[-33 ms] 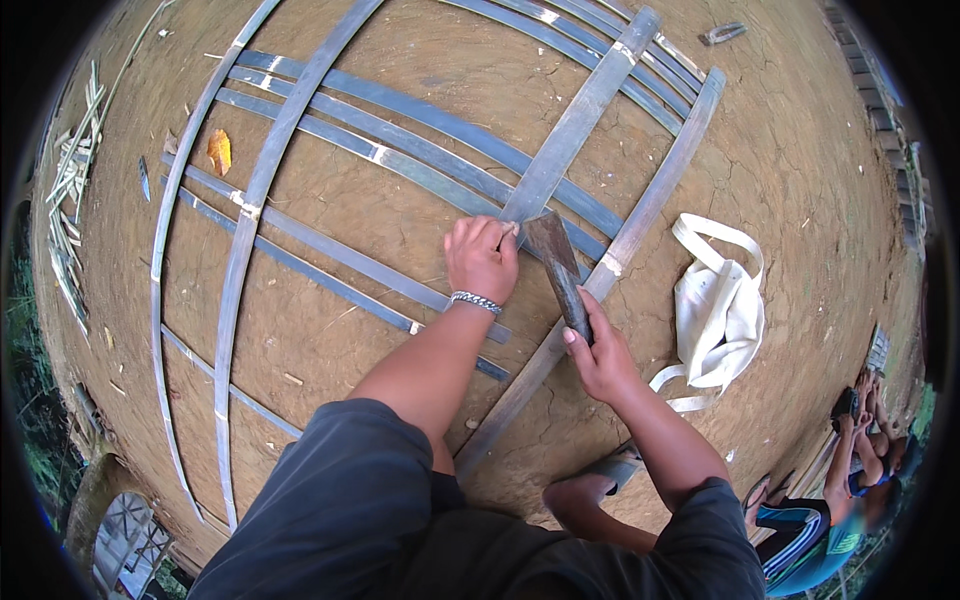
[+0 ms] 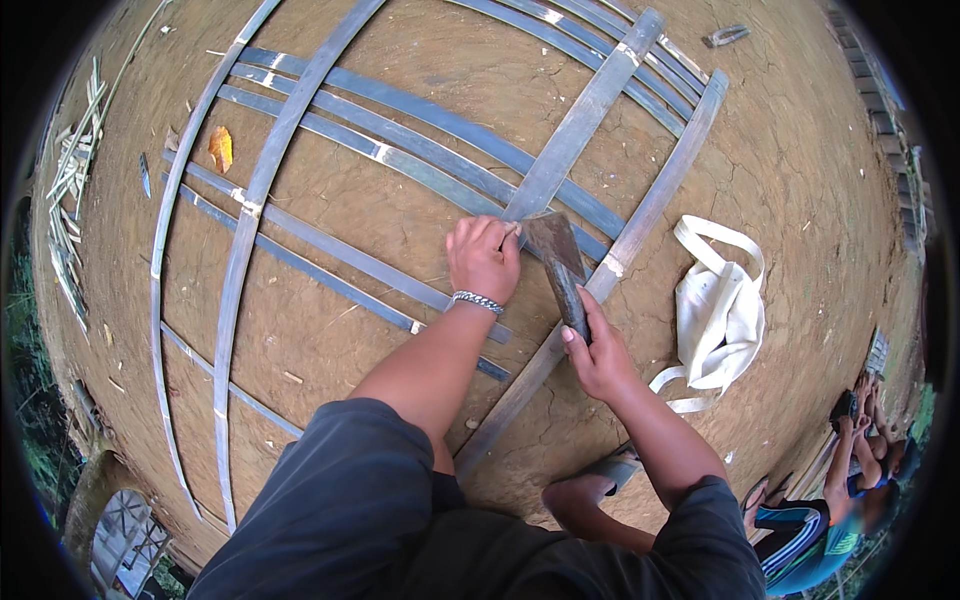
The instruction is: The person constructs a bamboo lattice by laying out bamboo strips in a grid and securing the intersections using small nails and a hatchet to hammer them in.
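Note:
My left hand [image 2: 484,262], a chain bracelet at its wrist, rests closed at a crossing of flat grey bamboo slats [image 2: 575,130]. Its thumb and fingers pinch together at the lower end of a wide slat; what is between them is too small to make out. In my right hand [image 2: 602,352] is the dark handle of a hatchet [image 2: 554,243] with a broad, rusty-brown head. The head lies right beside the left fingertips, over the slats. Long slats cross one another in an open lattice on the ground, with pale marks at several joints.
A white cloth bag [image 2: 722,320] lies right of the lattice. Pliers-like metal tool [image 2: 726,36] rests at the far right, and a pile of thin split strips [image 2: 72,200] at the far left. Another person [image 2: 825,530] sits at the lower right. A yellow leaf [image 2: 220,149] lies among the slats.

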{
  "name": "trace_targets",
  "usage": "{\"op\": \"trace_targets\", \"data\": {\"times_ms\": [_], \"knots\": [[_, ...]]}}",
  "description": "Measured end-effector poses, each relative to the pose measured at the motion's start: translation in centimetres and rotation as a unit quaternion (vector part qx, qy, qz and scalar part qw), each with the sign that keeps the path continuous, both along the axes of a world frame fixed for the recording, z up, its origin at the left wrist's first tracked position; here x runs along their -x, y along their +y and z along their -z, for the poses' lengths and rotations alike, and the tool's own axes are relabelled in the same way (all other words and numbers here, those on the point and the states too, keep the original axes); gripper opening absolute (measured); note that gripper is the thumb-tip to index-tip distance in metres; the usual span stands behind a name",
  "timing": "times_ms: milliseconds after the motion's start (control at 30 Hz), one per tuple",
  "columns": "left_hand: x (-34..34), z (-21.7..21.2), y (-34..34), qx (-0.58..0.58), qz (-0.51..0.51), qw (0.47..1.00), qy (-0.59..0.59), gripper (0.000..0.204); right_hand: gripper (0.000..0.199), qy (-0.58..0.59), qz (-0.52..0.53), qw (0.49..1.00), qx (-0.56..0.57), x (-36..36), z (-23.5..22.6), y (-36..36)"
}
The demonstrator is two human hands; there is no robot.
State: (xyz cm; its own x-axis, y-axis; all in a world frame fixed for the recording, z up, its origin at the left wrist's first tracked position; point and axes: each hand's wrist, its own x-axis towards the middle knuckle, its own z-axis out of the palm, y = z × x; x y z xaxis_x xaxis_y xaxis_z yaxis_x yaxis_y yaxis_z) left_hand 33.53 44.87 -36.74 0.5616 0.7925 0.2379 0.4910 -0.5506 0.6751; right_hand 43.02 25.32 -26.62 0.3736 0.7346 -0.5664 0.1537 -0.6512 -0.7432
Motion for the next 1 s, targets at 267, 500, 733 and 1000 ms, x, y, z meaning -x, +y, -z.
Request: {"op": "trace_targets", "data": {"times_ms": [267,500,733,1000], "knots": [[0.1,-0.5,0.1,0.004,0.004,1.000,0.021,0.011,0.061,-0.085,-0.042,0.993,-0.075,-0.1,1.1,1.5],[0.2,-0.3,0.3,0.012,-0.001,1.000,0.021,0.011,0.060,-0.113,-0.039,0.988,-0.100,0.2,1.1,1.6],[0.0,-0.5,0.4,0.017,-0.002,1.000,-0.001,0.009,0.061,-0.136,-0.011,0.978,-0.155,0.6,1.8,1.6],[0.1,-0.5,0.3,0.025,-0.004,1.000,0.010,0.006,0.062,-0.158,-0.023,0.975,-0.157,0.0,1.9,1.7]]}}
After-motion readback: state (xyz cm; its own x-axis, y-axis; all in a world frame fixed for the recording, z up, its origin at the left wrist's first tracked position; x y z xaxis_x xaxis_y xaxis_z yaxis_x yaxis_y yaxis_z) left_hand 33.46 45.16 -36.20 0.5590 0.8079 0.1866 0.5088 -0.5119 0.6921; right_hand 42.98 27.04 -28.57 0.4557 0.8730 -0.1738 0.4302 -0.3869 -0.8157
